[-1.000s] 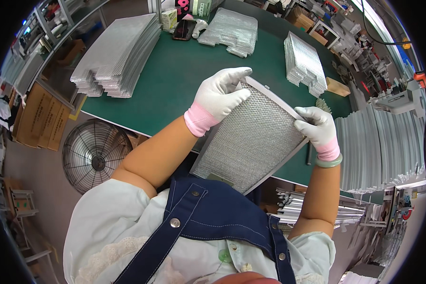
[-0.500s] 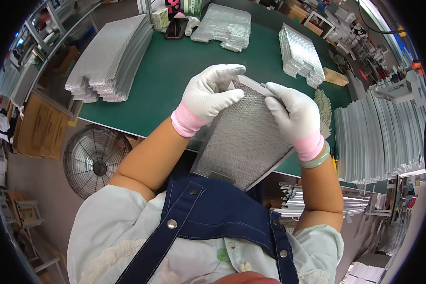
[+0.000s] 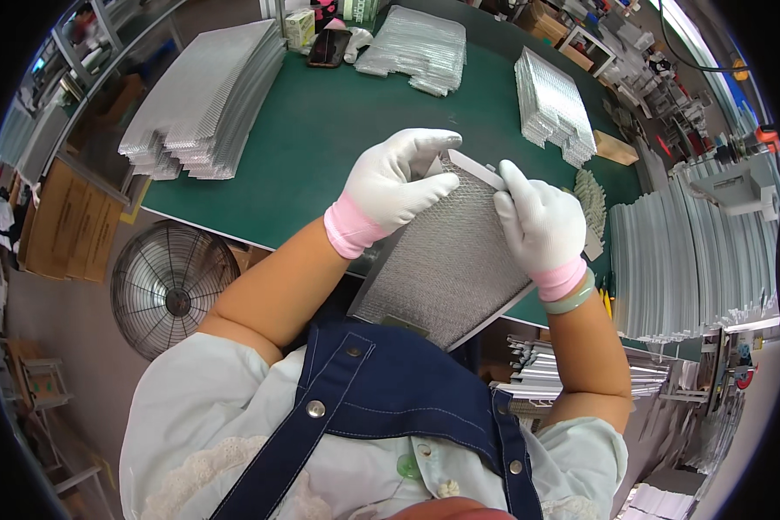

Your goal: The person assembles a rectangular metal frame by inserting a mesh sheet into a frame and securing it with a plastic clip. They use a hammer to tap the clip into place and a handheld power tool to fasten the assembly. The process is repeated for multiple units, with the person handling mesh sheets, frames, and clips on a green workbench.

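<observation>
A grey metal mesh filter panel (image 3: 451, 251) with a thin metal frame leans between my body and the table's near edge, its lower end against my apron. Both hands wear white gloves with pink cuffs. At the panel's far left corner, my left hand (image 3: 399, 178) curls round the frame, thumb over the mesh and fingers beyond the edge. My right hand (image 3: 542, 221) pinches the far right corner, by the end of the pale frame strip (image 3: 477, 168) along the far edge. The fingertips behind the frame are hidden.
Stacked mesh sheets stand at left (image 3: 199, 95), far middle (image 3: 416, 48) and far right (image 3: 555, 104) on the green table (image 3: 338, 113). A wooden block (image 3: 615, 147) and a row of metal strips (image 3: 693, 260) are at right. A floor fan (image 3: 175, 290) stands left below.
Both hands and the panel's far end have shifted slightly right and nearer to me. My grip on the panel looks much the same, and the right fingertips still press at the strip's end.
</observation>
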The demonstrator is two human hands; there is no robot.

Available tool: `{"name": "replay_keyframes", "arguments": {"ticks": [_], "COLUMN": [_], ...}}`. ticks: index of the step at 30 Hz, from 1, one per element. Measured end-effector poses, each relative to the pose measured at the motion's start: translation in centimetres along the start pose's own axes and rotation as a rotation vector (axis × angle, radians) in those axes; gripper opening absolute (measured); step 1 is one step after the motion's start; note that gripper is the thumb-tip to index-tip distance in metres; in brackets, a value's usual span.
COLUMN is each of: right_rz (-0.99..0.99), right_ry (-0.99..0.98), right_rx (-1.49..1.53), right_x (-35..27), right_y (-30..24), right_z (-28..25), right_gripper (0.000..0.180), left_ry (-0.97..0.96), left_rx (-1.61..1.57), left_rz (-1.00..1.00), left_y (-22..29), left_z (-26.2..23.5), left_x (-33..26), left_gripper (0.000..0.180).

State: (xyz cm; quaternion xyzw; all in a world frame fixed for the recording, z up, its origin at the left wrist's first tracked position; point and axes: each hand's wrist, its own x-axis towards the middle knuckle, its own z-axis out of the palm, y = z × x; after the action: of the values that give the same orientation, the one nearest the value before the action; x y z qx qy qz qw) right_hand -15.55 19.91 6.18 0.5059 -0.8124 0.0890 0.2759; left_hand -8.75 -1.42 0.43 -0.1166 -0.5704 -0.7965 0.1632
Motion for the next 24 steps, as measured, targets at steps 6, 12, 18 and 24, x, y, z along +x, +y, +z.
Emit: {"name": "replay_keyframes", "arguments": {"ticks": [6,12,18,24], "right_rz": [0.066,0.106,0.048,-0.045], "right_ry": [0.03,0.034,0.056,0.132], "right_rx": [0.007,0.285,0.037,0.246], "right_x": [0.2,-0.5,-1.1,-0.8], "right_y": [-0.5,0.2,-1.2,0.3], "right_z": [0.6,0.9,1.9,2.2], "right_gripper": [0.028,0.029,0.036,0.037], "left_ry": [0.076,0.028,0.026,0.024], "left_rx": [0.122,0.143,0.454,0.312], "left_rz": [0.009,-0.018,0.228,0.143], "left_y": [-0.7,-0.7,-3.5,-3.6], "left_z": [0.4,0.1,-0.8,-0.9], "left_x": [-0.1,-0.7,-0.6,-0.5], "left_gripper": [0.044,0.039,0.041,0.043]}}
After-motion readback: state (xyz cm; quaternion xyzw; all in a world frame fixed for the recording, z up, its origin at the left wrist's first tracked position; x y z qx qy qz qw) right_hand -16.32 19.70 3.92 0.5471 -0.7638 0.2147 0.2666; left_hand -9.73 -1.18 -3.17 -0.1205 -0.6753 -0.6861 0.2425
